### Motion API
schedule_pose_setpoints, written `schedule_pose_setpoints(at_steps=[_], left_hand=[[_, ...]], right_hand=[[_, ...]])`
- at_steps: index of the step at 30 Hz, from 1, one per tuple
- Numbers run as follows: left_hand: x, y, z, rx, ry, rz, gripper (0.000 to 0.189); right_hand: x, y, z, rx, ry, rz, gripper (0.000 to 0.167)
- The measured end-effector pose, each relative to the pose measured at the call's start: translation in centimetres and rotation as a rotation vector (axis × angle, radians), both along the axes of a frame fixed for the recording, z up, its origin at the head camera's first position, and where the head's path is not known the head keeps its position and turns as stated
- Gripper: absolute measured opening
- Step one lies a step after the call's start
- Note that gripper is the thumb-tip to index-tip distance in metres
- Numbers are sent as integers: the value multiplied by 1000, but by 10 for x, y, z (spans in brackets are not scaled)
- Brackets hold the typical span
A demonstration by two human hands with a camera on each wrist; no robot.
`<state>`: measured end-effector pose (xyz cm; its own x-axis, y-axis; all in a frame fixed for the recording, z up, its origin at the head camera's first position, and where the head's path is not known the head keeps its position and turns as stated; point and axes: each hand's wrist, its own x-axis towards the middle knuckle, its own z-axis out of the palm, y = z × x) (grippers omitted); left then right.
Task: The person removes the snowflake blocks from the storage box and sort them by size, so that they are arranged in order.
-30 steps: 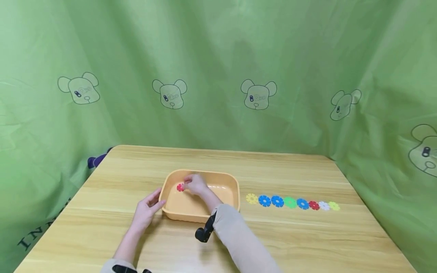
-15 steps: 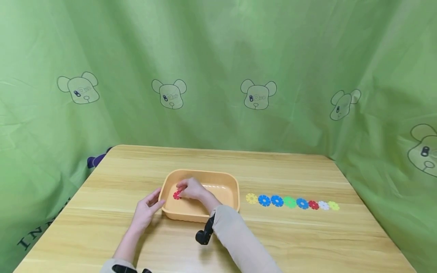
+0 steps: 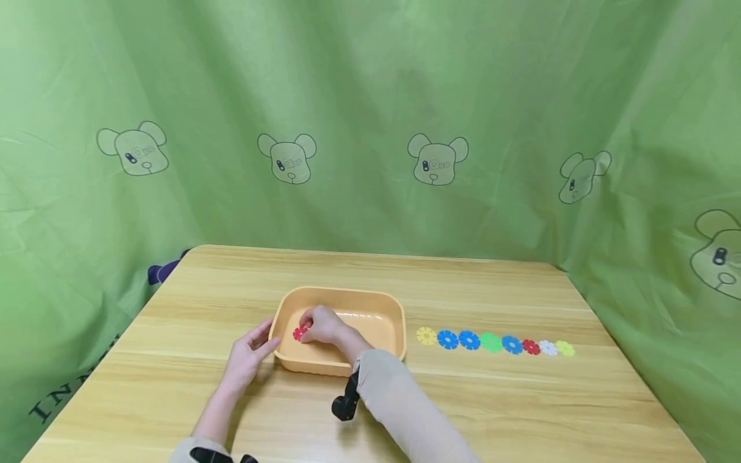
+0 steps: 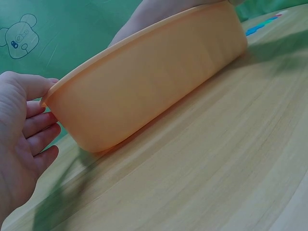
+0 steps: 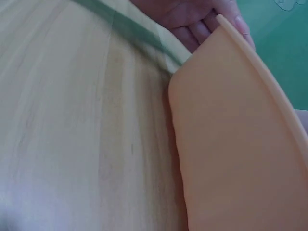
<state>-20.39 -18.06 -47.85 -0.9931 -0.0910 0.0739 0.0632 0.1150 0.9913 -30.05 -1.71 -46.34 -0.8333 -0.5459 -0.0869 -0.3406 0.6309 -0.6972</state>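
Note:
An orange plastic basin (image 3: 370, 299) stands on the wooden table. My left hand (image 3: 246, 357) holds its left end, thumb at the rim and the other fingers along the outside of the wall, as the left wrist view shows from close by. Inside the basin, toward its left end, my right hand (image 3: 327, 325) pinches a red flower-shaped plastic disc (image 3: 298, 333) between thumb and fingers, low over the bottom. In both wrist views the basin's wall hides the disc and most of the right hand.
Right of the basin several flower-shaped discs lie in a row, from a yellow disc (image 3: 426, 335) through a green disc (image 3: 491, 343) to a yellow-green disc (image 3: 565, 348). A green curtain (image 3: 359, 77) with bear heads hangs behind the table (image 3: 521, 411).
My right hand has moved slightly toward me inside the basin, and the red disc has shifted toward me with it. The left hand keeps its place at the rim.

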Motion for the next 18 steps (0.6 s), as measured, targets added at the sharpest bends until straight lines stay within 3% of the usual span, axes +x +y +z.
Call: schedule_pose_setpoints(at_steps=[8,16,18], left_hand=[[0,0,-1,-14,-15,6,52],[-1,0,-1,-12,-12,-2,54],[0,0,-1,-15,-7,-2,53]], right_hand=[[1,2,3,77,64,25,22],[-1,16,9,23,66,-5,13],[-1,21,12,-17,22,-17,10]])
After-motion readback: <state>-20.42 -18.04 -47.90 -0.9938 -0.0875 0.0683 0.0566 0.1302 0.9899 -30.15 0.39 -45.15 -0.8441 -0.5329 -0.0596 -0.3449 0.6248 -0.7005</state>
